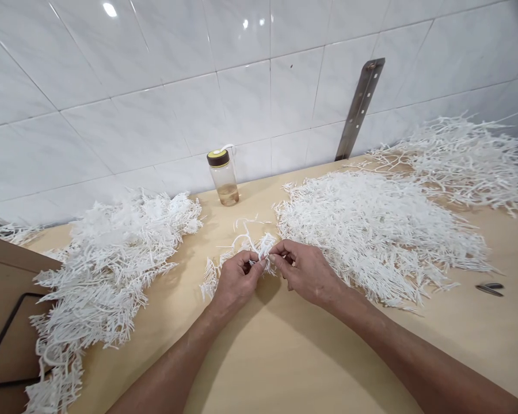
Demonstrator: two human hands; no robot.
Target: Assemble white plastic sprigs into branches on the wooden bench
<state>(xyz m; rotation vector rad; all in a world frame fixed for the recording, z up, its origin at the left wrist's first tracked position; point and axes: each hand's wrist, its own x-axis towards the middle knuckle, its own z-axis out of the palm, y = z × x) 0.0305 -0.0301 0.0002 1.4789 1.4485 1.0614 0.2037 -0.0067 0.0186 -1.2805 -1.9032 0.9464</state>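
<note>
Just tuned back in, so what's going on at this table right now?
A person's left hand and right hand meet over the table, fingertips pinching a small bunch of white branching strands. A large heap of similar strands lies to the left, and another heap spreads to the right. A bottle partly filled with liquid stands beyond the hands, near the wall. A small dark tool lies at far right, untouched.
</note>
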